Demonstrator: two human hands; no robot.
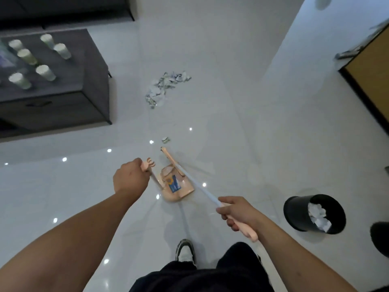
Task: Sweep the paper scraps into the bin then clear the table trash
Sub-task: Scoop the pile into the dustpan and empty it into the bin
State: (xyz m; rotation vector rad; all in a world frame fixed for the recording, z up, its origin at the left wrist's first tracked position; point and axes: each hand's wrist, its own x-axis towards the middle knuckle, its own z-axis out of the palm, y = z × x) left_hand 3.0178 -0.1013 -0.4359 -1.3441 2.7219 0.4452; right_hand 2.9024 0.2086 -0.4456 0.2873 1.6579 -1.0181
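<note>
A pile of torn paper scraps [163, 88] lies on the white floor ahead, with one stray scrap [165, 139] nearer to me. My left hand [129, 178] grips the top of the pink dustpan's handle. The dustpan [175, 187] hangs or stands just above the floor, holding a few scraps. My right hand [236, 213] is closed on the pink grip of the broom, whose white shaft [200, 187] runs to the pink broom head [168, 154] beside the pan. A black bin [299, 213] with crumpled paper inside stands at my right.
A dark grey low table [92, 66] at the left carries several paper cups [45, 72]. A wooden door [370, 76] is at the right edge. A dark object [381, 239] sits beside the bin. My shoe [185, 249] is on the floor below the dustpan.
</note>
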